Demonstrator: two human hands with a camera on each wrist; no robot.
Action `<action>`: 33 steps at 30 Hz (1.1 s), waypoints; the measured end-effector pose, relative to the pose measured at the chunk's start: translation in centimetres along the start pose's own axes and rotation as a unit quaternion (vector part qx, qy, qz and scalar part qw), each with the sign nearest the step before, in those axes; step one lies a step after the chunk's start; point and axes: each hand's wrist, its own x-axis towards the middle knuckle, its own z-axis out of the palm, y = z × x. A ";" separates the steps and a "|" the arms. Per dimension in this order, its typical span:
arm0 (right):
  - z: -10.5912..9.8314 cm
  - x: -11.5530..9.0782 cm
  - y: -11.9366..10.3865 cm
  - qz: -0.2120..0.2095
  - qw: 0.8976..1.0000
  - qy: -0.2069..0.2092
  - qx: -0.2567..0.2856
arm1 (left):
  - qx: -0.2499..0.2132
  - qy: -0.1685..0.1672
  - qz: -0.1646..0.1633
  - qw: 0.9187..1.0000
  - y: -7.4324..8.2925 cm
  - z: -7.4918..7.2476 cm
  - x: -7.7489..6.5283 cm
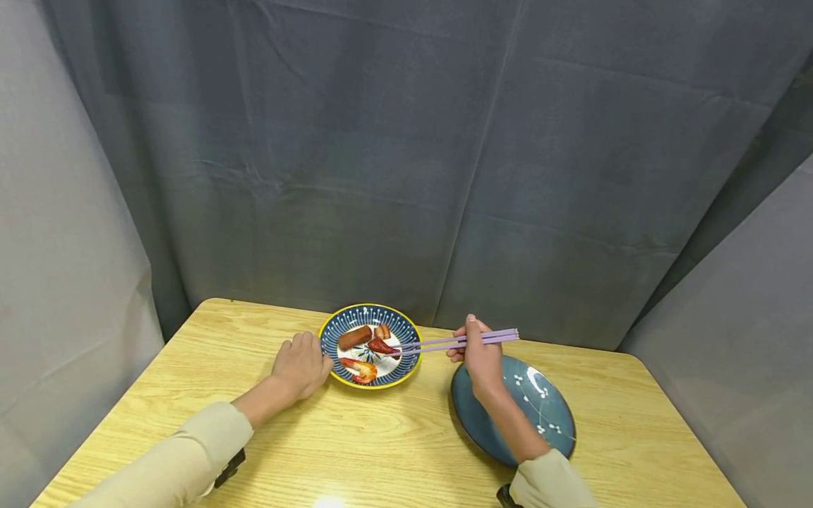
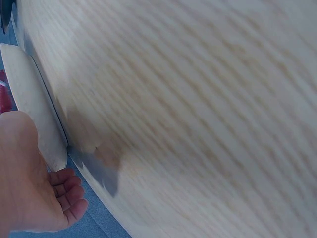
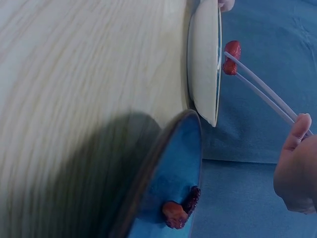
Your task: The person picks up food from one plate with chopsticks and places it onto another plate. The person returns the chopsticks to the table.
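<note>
My left hand (image 1: 301,367) grips the left rim of a yellow-edged, blue-and-white patterned dish (image 1: 406,326), thumb over the edge and fingers curled at its outer side. My right hand (image 1: 480,356) holds a pair of lilac chopsticks (image 1: 502,339) pointing left over the dish. Their tips pinch a glossy red-brown piece of meat (image 3: 232,57), which shows above the rim in the right wrist view. In the dish lie a shrimp (image 1: 360,370), a brown oblong piece of food (image 1: 354,339) and a small striped piece of meat (image 1: 382,331).
A dark blue plate (image 1: 552,406) with white blossoms stands under my right forearm. On it, seen from the right wrist, lies reddish and dark food (image 3: 179,212). Grey curtains (image 1: 356,176) hang behind the wooden table (image 1: 381,451) and at both sides.
</note>
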 end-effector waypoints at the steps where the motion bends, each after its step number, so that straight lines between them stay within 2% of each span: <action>1: -0.1 0.0 -0.1 -0.001 1.000 0.001 0.000 | 0.000 0.001 0.001 1.000 0.0 0.0 0.0; 17: -2.4 0.1 -2.1 -0.015 1.000 0.015 -0.015 | -0.005 0.015 -0.002 1.000 -0.1 0.4 0.2; 33: -5.0 0.5 -3.2 -0.014 0.998 0.031 -0.052 | -0.008 0.007 -0.003 1.000 -0.1 0.4 0.3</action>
